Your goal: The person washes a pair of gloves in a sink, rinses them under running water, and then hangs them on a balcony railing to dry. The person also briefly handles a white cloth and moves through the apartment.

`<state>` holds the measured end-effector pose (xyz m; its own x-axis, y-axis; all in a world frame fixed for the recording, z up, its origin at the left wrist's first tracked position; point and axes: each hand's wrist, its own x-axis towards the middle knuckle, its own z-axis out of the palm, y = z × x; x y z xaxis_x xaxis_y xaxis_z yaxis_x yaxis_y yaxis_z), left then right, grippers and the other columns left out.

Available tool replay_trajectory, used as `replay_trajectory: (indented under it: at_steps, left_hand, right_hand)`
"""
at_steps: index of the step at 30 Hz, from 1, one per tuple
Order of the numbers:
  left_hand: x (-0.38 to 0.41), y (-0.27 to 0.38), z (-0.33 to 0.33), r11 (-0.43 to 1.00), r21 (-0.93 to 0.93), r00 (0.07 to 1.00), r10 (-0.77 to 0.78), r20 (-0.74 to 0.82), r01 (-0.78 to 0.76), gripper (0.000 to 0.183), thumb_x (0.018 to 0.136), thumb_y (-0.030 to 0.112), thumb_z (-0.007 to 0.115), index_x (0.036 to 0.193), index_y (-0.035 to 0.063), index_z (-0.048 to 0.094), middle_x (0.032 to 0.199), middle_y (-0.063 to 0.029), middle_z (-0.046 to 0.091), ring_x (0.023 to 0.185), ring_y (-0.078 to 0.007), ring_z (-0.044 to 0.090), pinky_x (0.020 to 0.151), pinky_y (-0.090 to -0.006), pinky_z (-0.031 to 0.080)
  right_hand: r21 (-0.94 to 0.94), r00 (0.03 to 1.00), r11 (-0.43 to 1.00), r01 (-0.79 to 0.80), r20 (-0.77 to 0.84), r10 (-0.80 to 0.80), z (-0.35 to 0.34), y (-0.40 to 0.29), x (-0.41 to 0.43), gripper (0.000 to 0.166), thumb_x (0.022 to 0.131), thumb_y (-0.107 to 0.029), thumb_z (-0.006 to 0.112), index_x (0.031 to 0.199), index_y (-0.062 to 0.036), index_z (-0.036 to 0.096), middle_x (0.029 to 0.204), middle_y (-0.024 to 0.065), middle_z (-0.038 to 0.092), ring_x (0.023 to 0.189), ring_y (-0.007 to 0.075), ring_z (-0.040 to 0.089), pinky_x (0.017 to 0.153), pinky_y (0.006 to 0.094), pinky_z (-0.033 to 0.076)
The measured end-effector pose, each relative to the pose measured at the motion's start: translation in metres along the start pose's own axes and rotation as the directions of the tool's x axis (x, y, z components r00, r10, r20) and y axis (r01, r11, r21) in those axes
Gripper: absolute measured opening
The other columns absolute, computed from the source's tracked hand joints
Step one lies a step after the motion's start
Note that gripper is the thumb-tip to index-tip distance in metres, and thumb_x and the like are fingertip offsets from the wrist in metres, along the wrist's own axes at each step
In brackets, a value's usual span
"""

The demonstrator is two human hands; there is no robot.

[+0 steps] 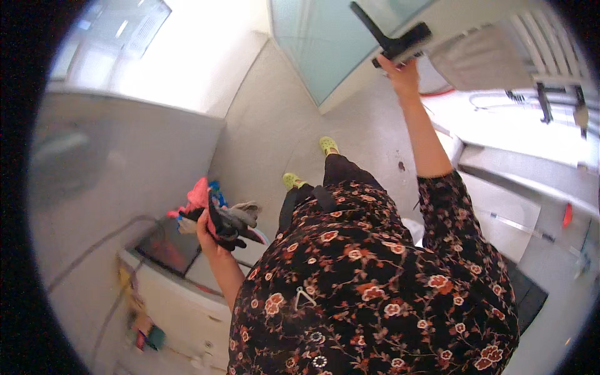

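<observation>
My left hand (207,229) is closed around a bunch of crumpled cloth items (218,213), pink, black, grey and blue, at the lower left; single pieces cannot be told apart. Raised at the upper right, my right hand (401,75) grips a black T-shaped object (398,40) with a long thin arm; it looks like a door handle or a squeegee, and I cannot tell which. A blue-green glass panel (318,47) lies just beyond it.
Below my left hand stands a white cabinet or appliance (183,309) with an open dark-rimmed top. A grey-beige cloth (478,61) hangs at the upper right near a white slatted rack (546,42). Grey walls flank the floor (262,117), where my feet stand in yellow-green clogs (329,145).
</observation>
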<state>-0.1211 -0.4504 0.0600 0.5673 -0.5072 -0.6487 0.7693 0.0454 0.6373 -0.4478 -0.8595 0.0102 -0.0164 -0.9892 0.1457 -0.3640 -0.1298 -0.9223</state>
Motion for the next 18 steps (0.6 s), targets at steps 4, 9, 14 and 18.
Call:
replay_trajectory:
  at_steps: [4,9,14,18]
  left_hand:
    - [0.016,-0.004,-0.009,0.989,0.141,0.999,0.034,0.027,-0.037,0.038,0.08,0.024,0.055,0.109,-0.0006,0.049,0.096,-0.0136,0.058,0.089,-0.0245,0.056,0.079,-0.0392,0.047]
    - [-0.039,-0.031,0.03,0.563,0.582,0.81,0.42,0.41,-0.587,0.058,0.08,0.031,0.055,0.124,-0.0014,0.036,0.11,-0.0125,0.05,0.102,-0.0216,0.05,0.089,-0.0352,0.041]
    - [0.022,0.048,-0.022,0.946,0.318,0.997,0.038,0.068,-0.058,0.04,0.083,0.023,0.051,0.116,0.0031,0.042,0.105,-0.0101,0.052,0.096,-0.0222,0.053,0.083,-0.0365,0.045]
    - [0.014,0.052,0.053,0.931,0.364,1.0,0.019,-0.008,-0.015,0.025,0.082,0.026,0.053,0.094,0.0043,0.054,0.09,-0.0101,0.06,0.082,-0.0226,0.059,0.073,-0.0368,0.049]
  right_hand:
    - [-0.178,0.997,0.982,-0.068,-0.042,0.062,0.041,0.032,0.035,0.067,0.06,-0.056,0.069,0.099,-0.0047,0.05,0.092,0.0124,0.061,0.088,0.0277,0.058,0.077,0.0361,0.044]
    - [-0.176,0.921,0.978,-0.113,0.35,0.169,0.041,0.025,0.088,0.061,0.079,-0.047,0.056,0.124,-0.0104,0.041,0.093,0.0168,0.062,0.093,0.0217,0.058,0.094,0.0432,0.032]
    - [-0.262,0.983,0.958,0.116,0.167,-0.073,0.161,-0.033,0.077,0.056,0.07,-0.048,0.065,0.101,-0.0045,0.05,0.094,0.0121,0.06,0.087,0.0295,0.058,0.076,0.0383,0.044]
    - [-0.118,0.982,0.991,0.058,0.184,-0.036,0.177,-0.066,0.062,0.05,0.073,-0.041,0.063,0.106,-0.0058,0.047,0.1,0.0145,0.057,0.094,0.0337,0.055,0.078,0.0424,0.044]
